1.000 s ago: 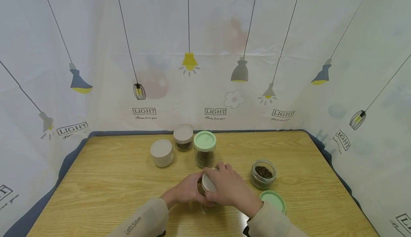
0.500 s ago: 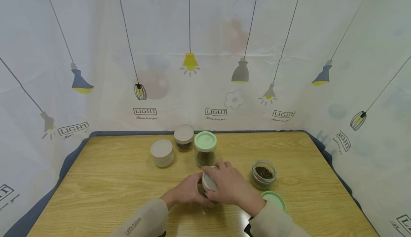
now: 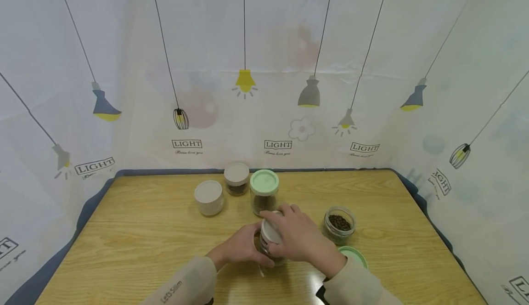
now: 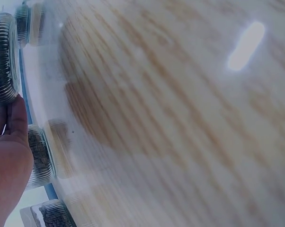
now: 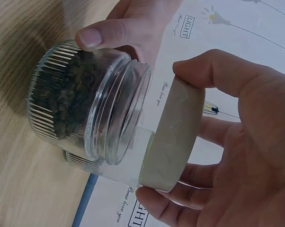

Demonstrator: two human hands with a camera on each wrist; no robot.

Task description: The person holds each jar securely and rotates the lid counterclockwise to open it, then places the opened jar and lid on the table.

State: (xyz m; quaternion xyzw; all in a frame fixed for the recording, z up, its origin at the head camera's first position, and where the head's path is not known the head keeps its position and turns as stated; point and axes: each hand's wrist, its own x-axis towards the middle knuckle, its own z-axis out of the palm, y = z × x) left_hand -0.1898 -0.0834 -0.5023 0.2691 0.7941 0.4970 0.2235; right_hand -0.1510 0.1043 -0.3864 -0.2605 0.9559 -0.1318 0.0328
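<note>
A clear ribbed glass jar (image 5: 81,101), part filled with dark pellets, is tilted over the wooden table. My left hand (image 3: 241,245) grips it round the side, its thumb on the glass in the right wrist view. Between the fingertips and thumb of my right hand (image 3: 299,236) is a pale beige lid (image 5: 175,135), held by its rim. In the right wrist view the lid stands apart from the jar's threaded mouth, with a narrow gap between them. From the head view, the right hand covers part of the lid and jar.
Behind the hands stand a green-lidded jar (image 3: 264,188) and two beige-lidded jars, one at the back (image 3: 237,178) and one at left (image 3: 209,198). To the right are an uncovered jar of brown pellets (image 3: 339,224) and a green lid (image 3: 354,255), partly behind the right sleeve.
My right hand has shifted slightly up and right with the beige lid, and more of the jar's neck shows below it. The left hand and jar stay nearly in place.
</note>
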